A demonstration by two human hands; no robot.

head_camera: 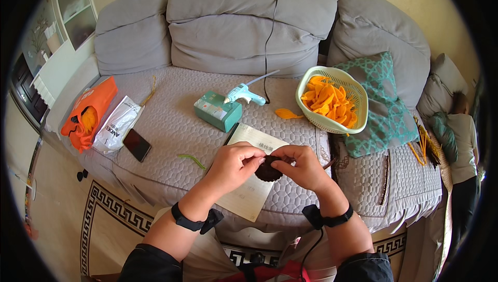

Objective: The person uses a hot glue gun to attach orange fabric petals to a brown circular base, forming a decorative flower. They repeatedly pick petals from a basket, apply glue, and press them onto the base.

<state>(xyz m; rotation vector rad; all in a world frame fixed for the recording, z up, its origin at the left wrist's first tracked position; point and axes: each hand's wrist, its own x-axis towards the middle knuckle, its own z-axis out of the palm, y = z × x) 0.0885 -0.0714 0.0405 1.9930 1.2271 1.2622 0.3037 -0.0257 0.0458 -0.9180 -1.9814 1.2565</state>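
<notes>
A dark brown round disc with a scalloped rim is held over a lined notebook sheet. My left hand pinches its upper left edge between thumb and fingertips. On the other side, my right hand grips the upper right edge, thumb resting on the face. Fingers cover the top of the disc. Beyond the sheet, a light blue glue gun with a glue stick rests on a teal box. Orange petal-shaped pieces fill a pale green plastic basket; one loose petal lies beside it.
On the sofa's quilted cover are a green stem piece, a smartphone, a white packet and an orange bag. A patterned cushion and yellow-brown strands lie right. A person is at far right.
</notes>
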